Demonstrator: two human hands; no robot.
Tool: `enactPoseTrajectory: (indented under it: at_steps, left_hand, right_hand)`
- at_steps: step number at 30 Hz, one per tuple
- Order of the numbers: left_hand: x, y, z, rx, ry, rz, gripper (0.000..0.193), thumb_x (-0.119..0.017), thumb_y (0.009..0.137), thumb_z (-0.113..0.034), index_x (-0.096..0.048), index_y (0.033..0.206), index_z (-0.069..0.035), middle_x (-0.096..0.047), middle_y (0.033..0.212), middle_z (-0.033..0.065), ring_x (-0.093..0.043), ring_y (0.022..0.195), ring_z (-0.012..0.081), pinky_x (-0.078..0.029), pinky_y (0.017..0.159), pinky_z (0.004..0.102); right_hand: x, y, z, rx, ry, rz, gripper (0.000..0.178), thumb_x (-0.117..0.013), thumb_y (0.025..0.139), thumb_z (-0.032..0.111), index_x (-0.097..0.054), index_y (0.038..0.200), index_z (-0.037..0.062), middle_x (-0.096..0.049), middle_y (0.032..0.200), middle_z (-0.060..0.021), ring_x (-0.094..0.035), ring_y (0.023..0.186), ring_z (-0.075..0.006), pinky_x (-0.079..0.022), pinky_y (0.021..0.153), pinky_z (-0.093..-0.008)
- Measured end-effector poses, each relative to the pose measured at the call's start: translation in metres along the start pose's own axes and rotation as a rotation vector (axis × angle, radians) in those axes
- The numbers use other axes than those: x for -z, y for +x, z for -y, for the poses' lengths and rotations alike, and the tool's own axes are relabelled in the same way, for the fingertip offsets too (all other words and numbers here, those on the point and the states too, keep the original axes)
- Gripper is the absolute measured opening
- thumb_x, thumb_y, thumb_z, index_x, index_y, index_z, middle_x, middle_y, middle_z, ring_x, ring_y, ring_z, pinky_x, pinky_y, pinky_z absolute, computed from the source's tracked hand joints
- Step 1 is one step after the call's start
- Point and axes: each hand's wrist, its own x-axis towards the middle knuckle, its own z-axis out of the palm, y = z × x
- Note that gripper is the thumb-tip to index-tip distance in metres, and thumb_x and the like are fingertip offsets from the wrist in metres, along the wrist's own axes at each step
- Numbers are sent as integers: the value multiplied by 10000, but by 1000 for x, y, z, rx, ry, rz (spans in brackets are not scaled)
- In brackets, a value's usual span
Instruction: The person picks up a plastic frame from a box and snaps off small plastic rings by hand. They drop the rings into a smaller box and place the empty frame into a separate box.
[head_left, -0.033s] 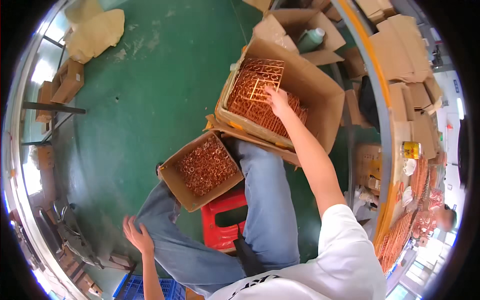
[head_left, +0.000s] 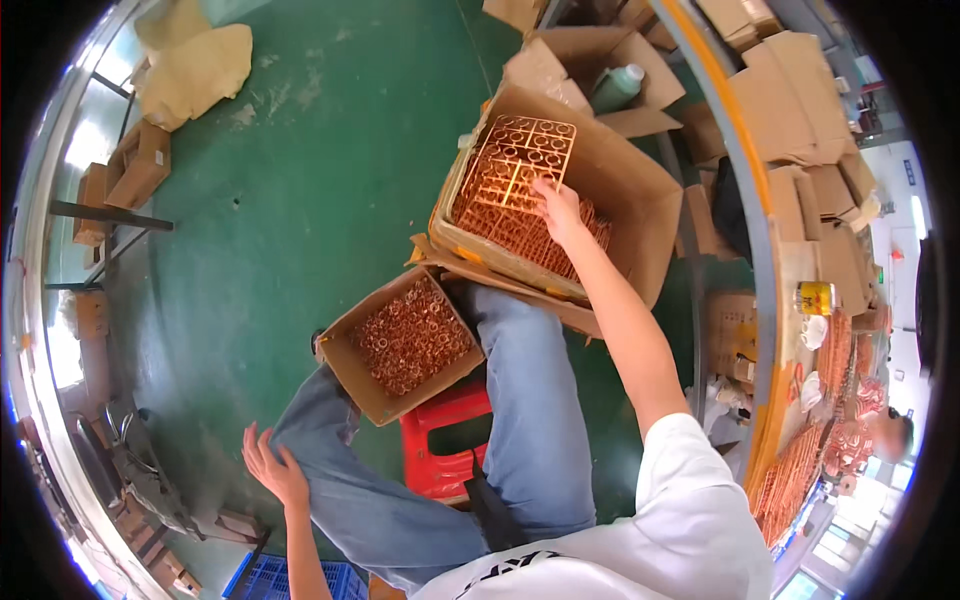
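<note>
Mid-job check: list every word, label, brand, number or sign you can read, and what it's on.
No text to quote; these carry markings:
White shirt: dark lettering, partly lost in folds and slant.
Yellow container at right: print too small and blurred to read.
Right-side carton: marks too blurred to read.
Upper-left carton: label too small to read.
Copper-coloured grid in the right hand: no print visible.

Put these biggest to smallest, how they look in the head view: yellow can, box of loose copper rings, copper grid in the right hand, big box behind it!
1. Big box
2. Box of loose copper rings
3. Copper grid in the right hand
4. Yellow can
</note>
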Motion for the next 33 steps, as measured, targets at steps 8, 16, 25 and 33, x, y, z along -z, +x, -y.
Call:
enactPoseTrajectory:
  at_steps: [8,16,25,33]
  left_hand:
    - [-21,-24,-84,-17,-1262,189,445,-421,905,-314,-406,1226,-6,-508,1182,159,-488,1091,270,-426,876,373]
    - [-50,-33,-97,328,-1696,696,230,-543,834,-37,-457,1047,-22,-581,1014,103,-591,873,179,-540,696,312]
    - [-81,-40,-90,222,-1128,301,200,-642,747,-36,-479,851,16,-544,727,51,-572,593,114,-521,501,234]
    - [-80,-30,-87,203,-1407,394,304,-592,791,-73,-379,1006,-49,-566,857,79,-578,768,143,-526,574,282]
  right_hand:
    - [-40,-240,-1,-63,65,608,101,-567,780,48,-548,879,47,-551,743,-10,-530,655,-81,-436,578,-211]
    - [-79,-284,-82,-218,22,751,227,-594,769,25,-503,977,34,-573,819,-48,-573,661,-129,-494,604,-262]
    - [-99,-277,-143,80,-301,512,131,-656,751,64,-532,768,25,-554,632,-32,-516,447,-104,-400,398,-226]
    - [-96,-273,-134,-221,-62,598,187,-562,838,215,-561,852,29,-602,759,-50,-539,549,-114,-453,492,-226]
